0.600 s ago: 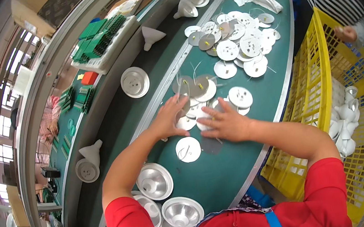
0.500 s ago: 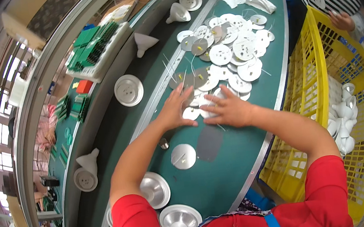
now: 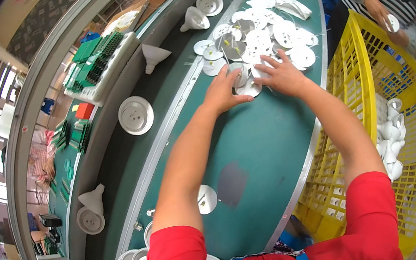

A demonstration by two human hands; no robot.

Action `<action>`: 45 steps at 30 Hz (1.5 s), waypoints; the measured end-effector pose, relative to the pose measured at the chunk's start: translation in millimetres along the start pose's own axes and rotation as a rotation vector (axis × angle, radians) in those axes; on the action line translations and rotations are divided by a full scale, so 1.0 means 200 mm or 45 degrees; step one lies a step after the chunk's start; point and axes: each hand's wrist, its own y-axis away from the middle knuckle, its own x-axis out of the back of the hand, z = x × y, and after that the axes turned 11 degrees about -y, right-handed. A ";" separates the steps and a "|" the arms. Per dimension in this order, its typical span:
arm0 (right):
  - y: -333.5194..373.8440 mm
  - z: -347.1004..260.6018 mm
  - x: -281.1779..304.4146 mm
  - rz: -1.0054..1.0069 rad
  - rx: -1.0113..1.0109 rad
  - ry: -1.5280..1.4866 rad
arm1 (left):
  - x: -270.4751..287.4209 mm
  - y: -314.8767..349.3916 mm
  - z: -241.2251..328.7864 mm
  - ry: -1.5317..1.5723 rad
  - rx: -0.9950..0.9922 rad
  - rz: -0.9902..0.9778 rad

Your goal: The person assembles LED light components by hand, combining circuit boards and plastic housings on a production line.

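Observation:
A heap of thin round white discs (image 3: 258, 39), several with short wires and small yellow parts, lies on the green work surface. Against the heap's left near edge rests my left hand (image 3: 224, 90), open, its fingers spread and thumb pointing right. My right hand (image 3: 284, 75) is open too, fingers fanned over the near right discs. A few discs lie between the two hands, and neither hand grasps one. Close to my left forearm sits a single disc (image 3: 207, 199) with a small yellow part, partly hidden by the arm.
White cone-shaped housings (image 3: 155, 56) and round ones (image 3: 136, 116) stand along the dark belt at left. A yellow basket (image 3: 362, 67) holding white housings is at right. Beyond it, a co-worker in striped clothing holds a white round part (image 3: 392, 23). A white cloth-like piece (image 3: 286, 5) lies behind the heap.
Both my hands have moved farther away from me, and the discs are bunched closer together at the far end. The single disc near my left arm stays on the surface.

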 end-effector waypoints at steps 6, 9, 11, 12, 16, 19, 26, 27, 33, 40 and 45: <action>0.10 -0.69 0.29 0.130 0.296 -0.469 | 0.50 0.53 -0.23 0.155 0.264 -0.055; 0.10 -1.10 0.33 0.125 0.690 -0.918 | 0.68 0.86 -0.29 -0.057 0.381 -0.087; 0.03 -1.27 0.28 0.148 0.768 -0.942 | 0.79 1.08 -0.25 -0.163 0.546 -0.167; 0.00 -1.34 0.26 0.159 0.809 -0.964 | 0.83 1.17 -0.21 -0.177 0.567 -0.157; -0.02 -1.37 0.14 0.127 0.684 -0.828 | 1.03 1.54 0.00 -0.237 0.493 -0.220; 0.03 -1.27 0.12 0.062 0.668 -0.673 | 1.16 1.87 0.21 -0.211 0.650 -0.215; -0.01 -0.69 0.10 0.035 -0.270 -0.168 | 1.31 2.63 0.66 -0.381 0.865 0.061; 0.02 -0.73 0.18 0.009 -0.375 -0.018 | 1.30 2.76 0.74 -0.388 0.943 0.068; 0.00 -0.90 0.38 0.505 -0.376 -0.106 | 0.95 3.51 1.21 -0.218 1.481 0.426; 0.19 -2.10 1.02 0.550 0.779 -0.958 | 0.40 3.85 1.19 -0.446 1.617 0.663; 0.55 -2.56 1.09 0.277 1.281 -1.049 | 0.45 3.76 0.76 -1.127 1.465 0.527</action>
